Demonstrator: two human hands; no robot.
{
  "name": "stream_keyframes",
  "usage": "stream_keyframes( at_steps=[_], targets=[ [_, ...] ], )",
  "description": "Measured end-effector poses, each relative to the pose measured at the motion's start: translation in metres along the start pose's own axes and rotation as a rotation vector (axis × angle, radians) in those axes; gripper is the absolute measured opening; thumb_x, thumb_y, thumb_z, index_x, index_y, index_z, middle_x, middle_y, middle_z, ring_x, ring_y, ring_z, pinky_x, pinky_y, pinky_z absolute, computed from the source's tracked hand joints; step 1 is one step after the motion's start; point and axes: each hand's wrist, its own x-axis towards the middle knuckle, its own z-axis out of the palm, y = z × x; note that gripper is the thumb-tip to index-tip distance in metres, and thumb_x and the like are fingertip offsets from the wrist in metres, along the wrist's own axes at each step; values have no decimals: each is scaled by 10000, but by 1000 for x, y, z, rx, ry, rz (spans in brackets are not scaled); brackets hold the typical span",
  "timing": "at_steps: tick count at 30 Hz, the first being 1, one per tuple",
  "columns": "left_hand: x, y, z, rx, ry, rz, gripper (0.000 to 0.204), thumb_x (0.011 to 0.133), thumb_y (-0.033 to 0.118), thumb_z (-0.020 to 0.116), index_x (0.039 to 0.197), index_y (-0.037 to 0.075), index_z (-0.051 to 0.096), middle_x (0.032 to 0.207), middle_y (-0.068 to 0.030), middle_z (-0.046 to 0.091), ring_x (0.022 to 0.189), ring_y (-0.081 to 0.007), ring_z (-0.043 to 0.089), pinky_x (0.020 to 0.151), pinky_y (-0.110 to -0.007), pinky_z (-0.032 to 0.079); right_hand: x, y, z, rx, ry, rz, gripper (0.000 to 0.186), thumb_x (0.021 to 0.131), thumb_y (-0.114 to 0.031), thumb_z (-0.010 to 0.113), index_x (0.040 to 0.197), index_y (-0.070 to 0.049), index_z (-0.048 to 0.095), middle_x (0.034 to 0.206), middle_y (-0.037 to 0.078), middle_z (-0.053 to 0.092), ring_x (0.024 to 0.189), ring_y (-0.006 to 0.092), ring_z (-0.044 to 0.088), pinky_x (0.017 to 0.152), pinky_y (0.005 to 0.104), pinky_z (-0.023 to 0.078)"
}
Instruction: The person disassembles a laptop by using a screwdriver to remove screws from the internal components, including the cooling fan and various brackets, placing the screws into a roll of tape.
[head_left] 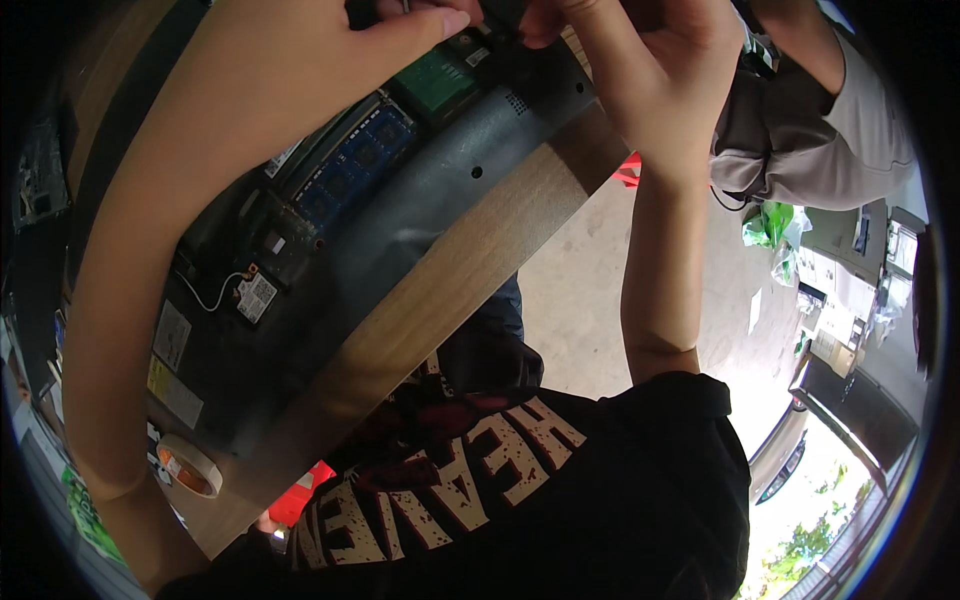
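A dark laptop (400, 240) lies bottom up on the wooden table, with part of its inside uncovered. In the opening show blue memory modules (350, 160), a green circuit board (435, 82) and a small wireless card (255, 298) with a white cable. My left hand (330, 45) reaches across to the far part of the laptop, its fingers bent close over the opening. Opposite it, my right hand (660, 75) is at the laptop's far right corner, with thumb and fingers drawn together. The top edge cuts off both sets of fingertips, so what they grip is hidden.
The wooden table edge (470, 250) runs diagonally in front of me. A tape roll (190, 466) lies near the laptop's left end. Another person in grey trousers (800, 150) is close by on the right. Green plastic bags (775, 225) sit beyond on the floor.
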Motion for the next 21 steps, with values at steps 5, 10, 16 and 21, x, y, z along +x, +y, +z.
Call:
stream_keyframes(
  at_steps=[5, 10, 16, 21],
  targets=[
    [-2, -3, 4, -2, 47, -10, 82, 788, 28, 687, 861, -6, 701, 777, -91, 636, 714, -184, 611, 656, -295, 483, -4, 2, 5, 59, 177, 72, 189, 898, 17, 628, 1055, 14, 523, 792, 47, 599, 607, 69, 574, 509, 184, 467],
    [1, -30, 13, -15, 85, 59, 86, 783, 29, 694, 857, -11, 705, 768, -88, 638, 716, -172, 603, 664, -291, 483, -4, 4, 5, 23, 217, 34, 197, 894, 19, 631, 1040, 11, 499, 836, 91, 606, 597, 88, 586, 493, 194, 475],
    [2, -8, 12, -8, 71, 81, 111, 773, 60, 716, 857, -12, 706, 727, -91, 645, 667, -175, 594, 634, -286, 476, -8, 3, 9, 41, 320, -76, 225, 904, 26, 605, 1057, 2, 441, 824, 89, 593, 600, 108, 593, 506, 202, 500],
    [5, -12, 12, -56, 57, 80, 125, 777, 82, 716, 850, -19, 706, 720, -98, 661, 642, -162, 589, 615, -275, 467, -8, 1, 3, 71, 285, -107, 224, 917, -1, 595, 1065, 0, 428, 830, 106, 589, 585, 123, 595, 508, 214, 516]
  ],
)
